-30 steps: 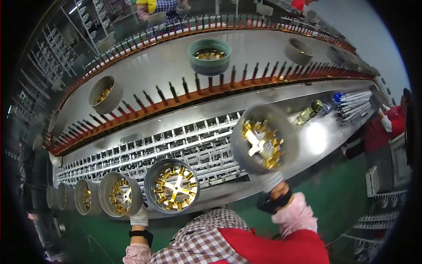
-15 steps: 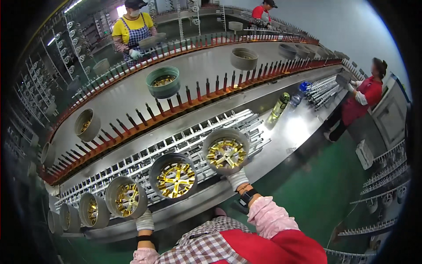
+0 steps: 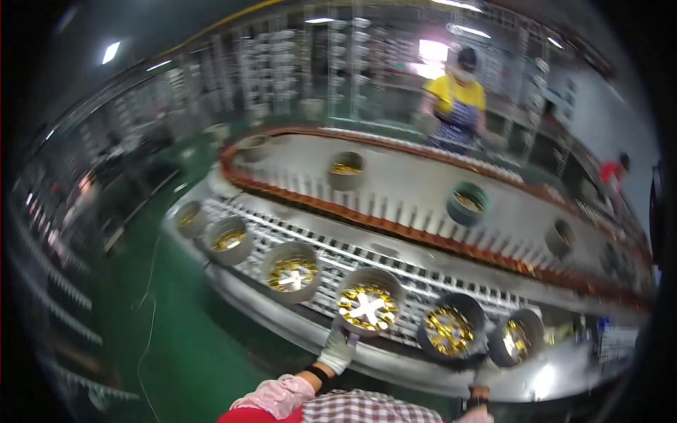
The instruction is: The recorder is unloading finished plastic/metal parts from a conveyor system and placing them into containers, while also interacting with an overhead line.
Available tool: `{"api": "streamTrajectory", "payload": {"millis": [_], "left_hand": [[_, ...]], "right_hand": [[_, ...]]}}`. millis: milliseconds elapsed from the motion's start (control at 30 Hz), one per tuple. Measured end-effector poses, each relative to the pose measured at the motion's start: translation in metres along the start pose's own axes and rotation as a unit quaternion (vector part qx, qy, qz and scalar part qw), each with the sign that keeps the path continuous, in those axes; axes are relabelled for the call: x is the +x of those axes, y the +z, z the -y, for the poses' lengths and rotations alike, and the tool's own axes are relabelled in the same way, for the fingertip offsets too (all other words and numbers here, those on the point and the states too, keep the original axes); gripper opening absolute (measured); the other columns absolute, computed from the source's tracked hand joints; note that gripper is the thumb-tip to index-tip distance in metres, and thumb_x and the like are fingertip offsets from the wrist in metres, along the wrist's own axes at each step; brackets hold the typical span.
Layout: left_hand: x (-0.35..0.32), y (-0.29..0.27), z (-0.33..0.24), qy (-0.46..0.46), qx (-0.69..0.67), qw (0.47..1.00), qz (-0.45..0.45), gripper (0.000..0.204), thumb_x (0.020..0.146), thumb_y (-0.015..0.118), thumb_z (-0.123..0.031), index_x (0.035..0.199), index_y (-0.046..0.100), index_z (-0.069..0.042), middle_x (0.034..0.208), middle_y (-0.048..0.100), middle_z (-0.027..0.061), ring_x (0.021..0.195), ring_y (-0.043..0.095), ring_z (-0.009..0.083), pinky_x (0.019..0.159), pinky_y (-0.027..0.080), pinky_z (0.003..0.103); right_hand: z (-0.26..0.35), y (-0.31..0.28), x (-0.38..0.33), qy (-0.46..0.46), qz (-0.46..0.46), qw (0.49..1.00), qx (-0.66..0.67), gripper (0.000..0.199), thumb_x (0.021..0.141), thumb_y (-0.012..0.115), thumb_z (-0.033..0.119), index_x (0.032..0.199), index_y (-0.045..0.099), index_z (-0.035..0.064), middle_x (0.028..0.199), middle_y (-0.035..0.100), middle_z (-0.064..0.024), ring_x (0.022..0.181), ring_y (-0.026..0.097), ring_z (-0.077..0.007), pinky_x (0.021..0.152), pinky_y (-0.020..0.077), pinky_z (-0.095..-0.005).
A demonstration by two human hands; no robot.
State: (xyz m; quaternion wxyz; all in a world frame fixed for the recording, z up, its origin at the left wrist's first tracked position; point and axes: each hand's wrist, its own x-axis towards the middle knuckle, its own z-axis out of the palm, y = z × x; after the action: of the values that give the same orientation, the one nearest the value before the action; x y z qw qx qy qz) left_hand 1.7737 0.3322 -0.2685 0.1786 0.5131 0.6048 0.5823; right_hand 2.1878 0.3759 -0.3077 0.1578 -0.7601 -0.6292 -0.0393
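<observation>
My left hand (image 3: 340, 350), in a pale glove with a dark wristband, grips the near lower side of a grey tub (image 3: 343, 310). Shiny gold metal pieces (image 3: 377, 310) lie in a ring inside it around a bright cross shape. My right hand (image 3: 485, 375) is blurred and reaches the near underside of the rightmost grey tub (image 3: 502, 352); its fingers cannot be made out. Between those two stands a darker tub (image 3: 474, 310), also with gold pieces. Beneath the tubs lie silver metal racks (image 3: 321, 236) on the bench.
More tubs line the bench to the left, including a grey tub (image 3: 271, 278). Behind runs an oval conveyor with an orange-red edge (image 3: 395, 227) and upright pins, carrying a green tub (image 3: 458, 211). A person in yellow (image 3: 458, 99) stands beyond. Green floor (image 3: 183, 310) lies at left.
The view has swung left, so the bench's left end and more floor show, and the bottles have shifted to the right edge. Both hands stay at the same tubs.
</observation>
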Motion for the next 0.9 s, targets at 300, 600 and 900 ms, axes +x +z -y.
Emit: {"api": "streamTrajectory", "payload": {"millis": [300, 600, 900], "left_hand": [[0.073, -0.089, 0.020, -0.341, -0.678, 0.626, -0.180, 0.036, 0.086, 0.046, -0.050, 0.093, 0.053, -0.016, 0.084, 0.059, 0.0034, 0.072, 0.057, 0.0196, 0.058, 0.050, 0.033], [0.049, -0.147, -0.011, -0.094, -0.825, 0.556, -0.030, 0.047, 0.087, 0.043, -0.048, 0.114, 0.048, -0.010, 0.112, 0.056, 0.0071, 0.096, 0.054, 0.0226, 0.078, 0.048, 0.038], [-0.031, -0.303, -0.146, -0.167, -0.646, 0.671, -0.323, 0.060, 0.072, 0.056, -0.063, 0.102, 0.053, -0.011, 0.088, 0.059, 0.0031, 0.069, 0.056, 0.0176, 0.056, 0.048, 0.033]], "right_hand": [[0.106, -0.089, -0.043, -0.082, 0.007, 0.951, 0.299, 0.018, 0.085, 0.050, 0.023, 0.097, 0.061, 0.0146, 0.089, 0.065, -0.0072, 0.077, 0.062, -0.0229, 0.068, 0.0466, -0.0350], [0.204, -0.086, -0.138, -0.136, 0.212, 0.900, 0.355, 0.022, 0.086, 0.052, 0.023, 0.103, 0.058, 0.0112, 0.094, 0.063, -0.0094, 0.082, 0.059, -0.0227, 0.072, 0.0455, -0.0336], [0.221, -0.065, -0.225, -0.188, 0.384, 0.815, 0.392, 0.027, 0.086, 0.053, 0.023, 0.108, 0.055, 0.0078, 0.099, 0.061, -0.0116, 0.088, 0.057, -0.0226, 0.077, 0.0444, -0.0321]]}}
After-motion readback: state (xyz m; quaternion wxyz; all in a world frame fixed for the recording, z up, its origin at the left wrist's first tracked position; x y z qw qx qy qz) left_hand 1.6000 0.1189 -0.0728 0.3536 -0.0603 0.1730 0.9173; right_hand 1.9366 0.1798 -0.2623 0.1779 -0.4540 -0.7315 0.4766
